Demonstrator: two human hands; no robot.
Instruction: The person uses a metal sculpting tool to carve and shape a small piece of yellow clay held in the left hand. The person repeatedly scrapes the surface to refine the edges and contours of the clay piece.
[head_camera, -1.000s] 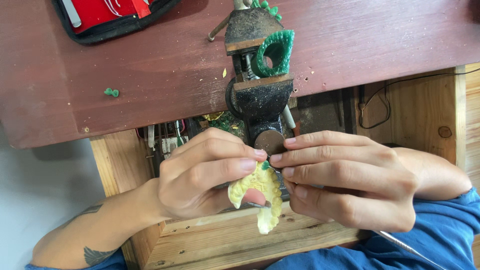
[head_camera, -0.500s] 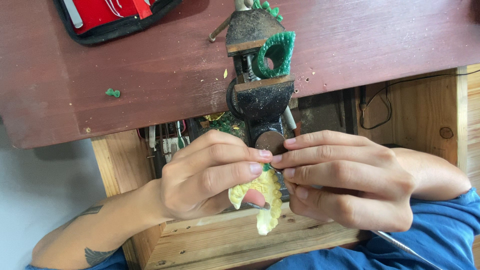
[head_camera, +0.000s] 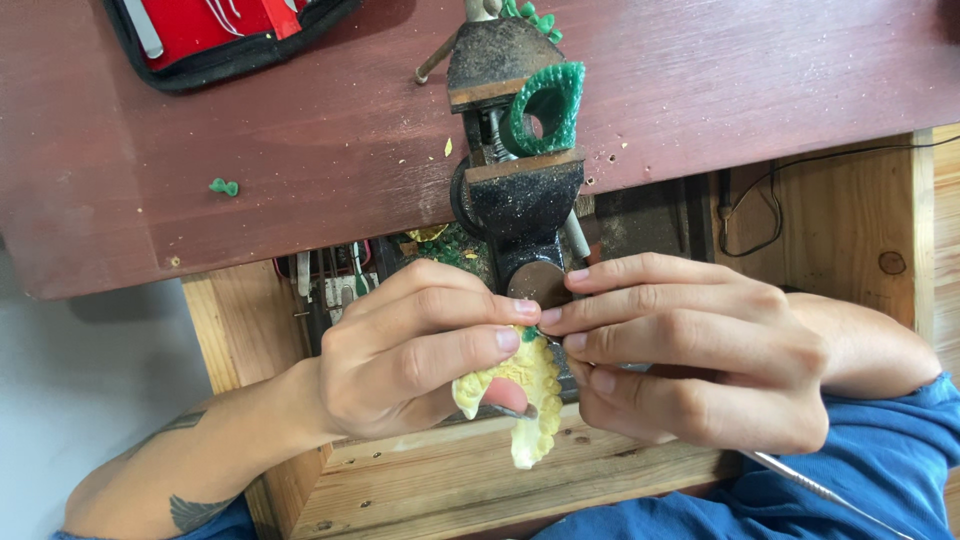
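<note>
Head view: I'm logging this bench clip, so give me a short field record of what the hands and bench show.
left hand: pinches yellow mould
right hand: fingertips on the mould's top edge, thin metal tool under the palm
vise: clamped at bench edge, green wax piece resting on it
bench: dark red top, red tool case, small green scrap

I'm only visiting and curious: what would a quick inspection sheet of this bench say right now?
Surface: dark red wooden bench top, scuffed, with pale crumbs.
Job's things: pale yellow moulded piece pinched between both hands; a speck of green on its top edge.
Clutter: black bench vise holding a green ring-shaped piece; red and black tool case; small green scrap.
Grippers: left hand and right hand, fingertips meeting on the yellow piece; thin metal tool under the right hand.
Cables: thin black wire in the wooden compartment.
Surroundings: pale wooden frame; blue sleeve.
</note>
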